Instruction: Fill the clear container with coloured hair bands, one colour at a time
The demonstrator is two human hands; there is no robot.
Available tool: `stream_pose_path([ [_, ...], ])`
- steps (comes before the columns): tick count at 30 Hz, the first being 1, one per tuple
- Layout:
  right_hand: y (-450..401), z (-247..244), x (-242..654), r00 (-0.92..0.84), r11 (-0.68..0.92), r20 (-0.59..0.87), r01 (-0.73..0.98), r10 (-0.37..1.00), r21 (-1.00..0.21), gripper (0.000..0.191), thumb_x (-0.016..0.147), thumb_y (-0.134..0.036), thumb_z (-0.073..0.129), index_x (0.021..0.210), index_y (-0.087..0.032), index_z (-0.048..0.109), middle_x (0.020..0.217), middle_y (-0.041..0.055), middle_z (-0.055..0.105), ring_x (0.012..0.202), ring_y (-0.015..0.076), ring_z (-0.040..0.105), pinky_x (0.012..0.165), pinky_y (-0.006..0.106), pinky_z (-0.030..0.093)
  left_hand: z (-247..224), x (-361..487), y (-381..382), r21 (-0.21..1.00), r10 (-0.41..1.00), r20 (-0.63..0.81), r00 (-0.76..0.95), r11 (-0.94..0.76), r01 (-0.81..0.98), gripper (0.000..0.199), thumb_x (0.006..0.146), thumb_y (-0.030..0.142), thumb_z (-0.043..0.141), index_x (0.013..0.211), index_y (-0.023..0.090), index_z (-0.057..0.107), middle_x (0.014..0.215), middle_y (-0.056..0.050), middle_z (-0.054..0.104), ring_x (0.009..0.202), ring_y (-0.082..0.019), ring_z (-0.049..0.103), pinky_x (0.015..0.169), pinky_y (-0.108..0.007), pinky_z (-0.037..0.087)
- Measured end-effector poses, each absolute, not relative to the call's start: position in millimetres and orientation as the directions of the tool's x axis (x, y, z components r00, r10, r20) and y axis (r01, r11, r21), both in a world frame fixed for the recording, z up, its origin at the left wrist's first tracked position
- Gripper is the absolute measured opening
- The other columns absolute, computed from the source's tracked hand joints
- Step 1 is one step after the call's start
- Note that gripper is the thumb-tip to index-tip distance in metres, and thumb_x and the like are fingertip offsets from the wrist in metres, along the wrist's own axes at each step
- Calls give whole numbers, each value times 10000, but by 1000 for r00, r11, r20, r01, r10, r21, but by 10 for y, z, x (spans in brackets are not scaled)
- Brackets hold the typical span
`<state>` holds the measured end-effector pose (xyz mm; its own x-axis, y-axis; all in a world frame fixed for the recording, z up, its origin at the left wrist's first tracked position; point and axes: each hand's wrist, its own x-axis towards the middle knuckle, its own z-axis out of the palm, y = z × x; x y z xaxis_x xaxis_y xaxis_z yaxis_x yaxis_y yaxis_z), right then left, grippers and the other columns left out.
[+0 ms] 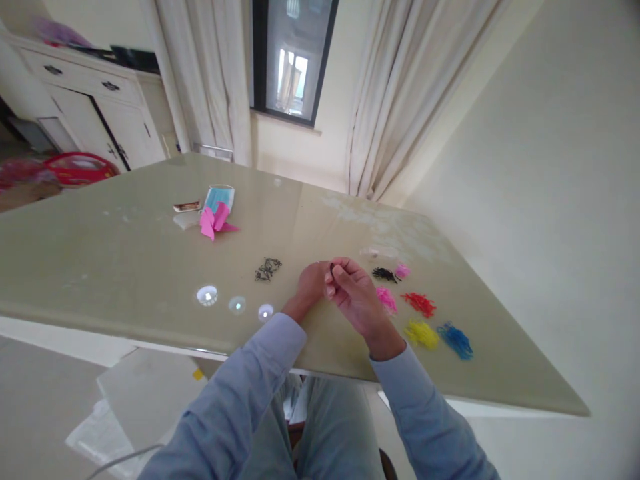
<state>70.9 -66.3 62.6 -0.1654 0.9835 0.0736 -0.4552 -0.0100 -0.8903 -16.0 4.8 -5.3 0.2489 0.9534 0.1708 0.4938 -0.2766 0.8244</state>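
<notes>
My right hand (353,290) is closed above the table, thumb against fingers, pinching a small black piece (331,268), possibly a rubber band. Just beside it is my left hand (313,280), wrist bent; its fingers are mostly hidden behind the right hand. To the right lie small heaps of thin bands: black (385,274), pink (387,300), red (419,304), yellow (421,333) and blue (455,340). A little pink bundle (403,270) sits by the black ones. Left of my hands is a cluster of small dark metal pieces (268,269).
A glossy table (125,267) carries a blue face mask (219,197), folded pink paper (215,221) and a small brown-and-white packet (187,207) at the far left. A clear plastic item (380,253) lies behind the bands. A wall (525,233) borders the table's right side.
</notes>
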Motion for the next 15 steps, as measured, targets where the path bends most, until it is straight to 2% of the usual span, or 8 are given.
stream_pose_path([
  [2, -690, 673, 924, -141, 13, 61, -317, 988, -948, 326, 710, -387, 876, 906, -208, 686, 733, -18, 709, 551, 93, 608, 525, 213, 505, -33, -183, 75, 789, 956, 155, 251, -272, 551, 130, 869, 199, 635, 829, 149, 748, 818, -76, 747, 843, -227, 683, 766, -305, 508],
  [4, -667, 699, 1205, -85, 37, 50, -149, 995, -988, 334, 695, -397, 871, 893, -198, 689, 742, -4, 728, 554, 109, 633, 543, 235, 529, -32, -170, 88, 771, 958, 150, 243, -267, 579, 154, 863, 193, 611, 900, 173, 759, 906, -80, 770, 882, -221, 690, 815, -313, 508],
  [7, -510, 693, 1734, 41, 53, 58, 124, 997, -991, 371, 676, -435, 848, 897, -178, 696, 760, 26, 740, 561, 133, 659, 530, 245, 525, -50, -143, 99, 755, 960, 145, 239, -264, 601, 213, 868, 182, 578, 971, 197, 763, 1005, -79, 778, 929, -216, 692, 878, -325, 507],
  [9, -349, 665, 2109, 123, 12, 66, 393, 990, -919, 350, 708, -437, 786, 902, -157, 705, 737, 49, 740, 554, 142, 655, 481, 222, 464, -59, -138, 107, 750, 960, 141, 242, -263, 607, 224, 871, 180, 571, 978, 197, 766, 1016, -81, 778, 930, -215, 695, 890, -329, 508],
  [11, -196, 629, 2442, 193, -74, 83, 687, 978, -722, 255, 765, -392, 677, 839, -150, 706, 636, 33, 706, 504, 126, 607, 492, 226, 443, -57, -141, 113, 748, 961, 136, 242, -260, 611, 227, 872, 181, 571, 983, 192, 769, 1012, -85, 780, 915, -215, 699, 884, -331, 513],
  [15, -34, 571, 2830, 214, -124, 83, 795, 973, -594, 190, 757, -309, 629, 669, -154, 697, 540, 27, 659, 463, 125, 557, 525, 249, 424, -38, -143, 111, 747, 964, 128, 231, -247, 617, 225, 873, 183, 575, 985, 194, 770, 1005, -80, 784, 891, -214, 706, 860, -325, 519],
])
